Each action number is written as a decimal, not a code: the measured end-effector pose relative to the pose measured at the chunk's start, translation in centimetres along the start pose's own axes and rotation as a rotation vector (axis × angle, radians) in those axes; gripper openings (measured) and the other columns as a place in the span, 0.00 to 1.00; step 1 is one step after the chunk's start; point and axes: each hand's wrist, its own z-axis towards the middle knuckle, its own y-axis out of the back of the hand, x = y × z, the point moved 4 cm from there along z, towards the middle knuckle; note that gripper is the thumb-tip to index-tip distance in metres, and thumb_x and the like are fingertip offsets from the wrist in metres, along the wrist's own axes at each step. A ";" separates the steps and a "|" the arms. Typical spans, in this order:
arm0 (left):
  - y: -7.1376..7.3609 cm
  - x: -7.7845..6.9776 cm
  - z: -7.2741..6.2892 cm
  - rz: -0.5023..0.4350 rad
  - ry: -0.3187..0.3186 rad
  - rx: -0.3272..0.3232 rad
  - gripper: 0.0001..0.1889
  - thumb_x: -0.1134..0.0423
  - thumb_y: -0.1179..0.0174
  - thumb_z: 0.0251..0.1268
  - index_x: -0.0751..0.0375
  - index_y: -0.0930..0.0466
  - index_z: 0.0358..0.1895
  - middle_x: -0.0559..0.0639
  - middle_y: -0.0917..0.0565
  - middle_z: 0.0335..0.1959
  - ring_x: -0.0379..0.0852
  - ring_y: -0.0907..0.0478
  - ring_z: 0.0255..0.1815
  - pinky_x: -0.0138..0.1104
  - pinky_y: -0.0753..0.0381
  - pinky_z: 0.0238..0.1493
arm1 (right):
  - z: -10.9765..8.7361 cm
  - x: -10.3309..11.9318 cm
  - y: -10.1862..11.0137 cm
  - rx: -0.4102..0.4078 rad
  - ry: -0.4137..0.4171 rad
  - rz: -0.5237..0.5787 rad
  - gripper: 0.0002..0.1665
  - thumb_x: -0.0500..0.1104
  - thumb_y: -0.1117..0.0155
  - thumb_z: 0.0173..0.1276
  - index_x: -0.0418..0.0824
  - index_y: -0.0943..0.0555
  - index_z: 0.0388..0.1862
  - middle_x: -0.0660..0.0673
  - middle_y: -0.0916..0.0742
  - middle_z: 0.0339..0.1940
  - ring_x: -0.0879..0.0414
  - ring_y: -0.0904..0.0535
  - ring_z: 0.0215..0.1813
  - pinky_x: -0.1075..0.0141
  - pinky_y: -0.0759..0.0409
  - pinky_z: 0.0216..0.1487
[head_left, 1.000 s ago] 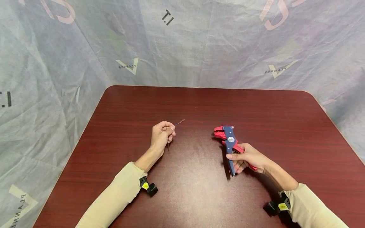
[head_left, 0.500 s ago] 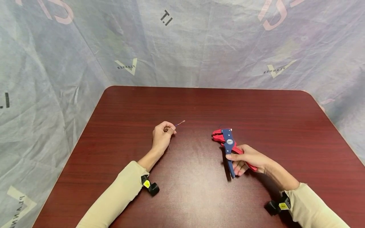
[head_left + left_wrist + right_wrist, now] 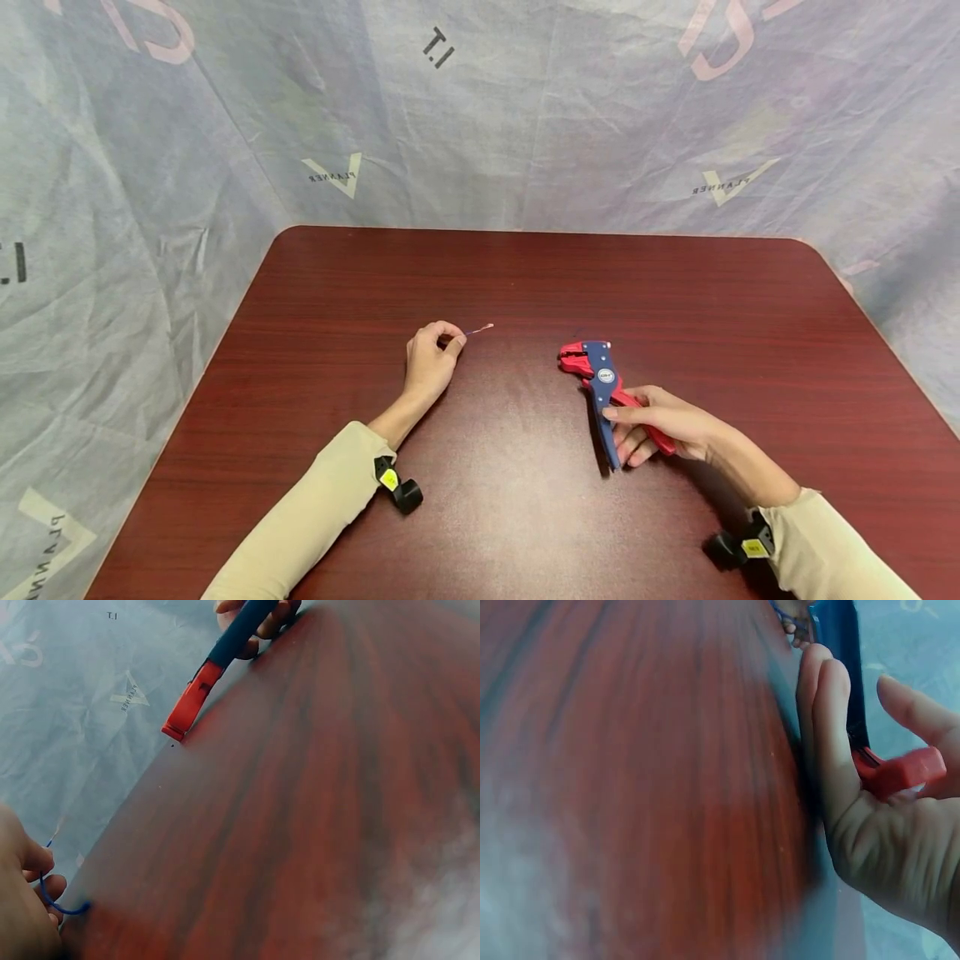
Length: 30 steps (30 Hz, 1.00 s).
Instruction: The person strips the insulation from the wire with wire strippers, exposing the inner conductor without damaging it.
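Between thumb and fingertips, my left hand [image 3: 432, 362] pinches a thin blue wire. Its bare copper end [image 3: 486, 327] sticks out to the right in the head view. In the left wrist view, the blue wire [image 3: 56, 902] curves down below the fingers. Over on the right, my right hand [image 3: 671, 422] grips a blue and red wire stripper [image 3: 602, 375] by its handles, thumb on the blue one. The stripper's red mouth faces left, apart from the wire. From the right wrist, the fingers [image 3: 831, 720] lie along the blue handle and the red handle end [image 3: 907, 771] rests by the palm.
Both hands are over a dark red-brown wood-grain table [image 3: 495, 517]. A grey printed cloth [image 3: 510, 108] hangs behind and beside it. Each sleeve cuff carries a black wrist camera, one on the left [image 3: 407, 496] and one on the right [image 3: 723, 550].
My left hand has shifted slightly right, and the wire's bare end now points more to the right. The wire stripper has come slightly nearer, still in my right hand.
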 end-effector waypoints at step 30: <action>-0.7 0.1 0.3 0.133 -0.094 0.059 0.02 0.70 0.31 0.56 0.65 0.10 0.32 0.59 0.17 0.39 0.57 0.29 0.50 0.47 0.32 0.58 | -2.4 2.1 0.3 -0.631 0.117 -0.837 0.11 0.49 0.25 0.58 0.43 0.09 0.35 0.52 0.13 0.19 0.65 0.24 0.22 0.69 0.27 0.22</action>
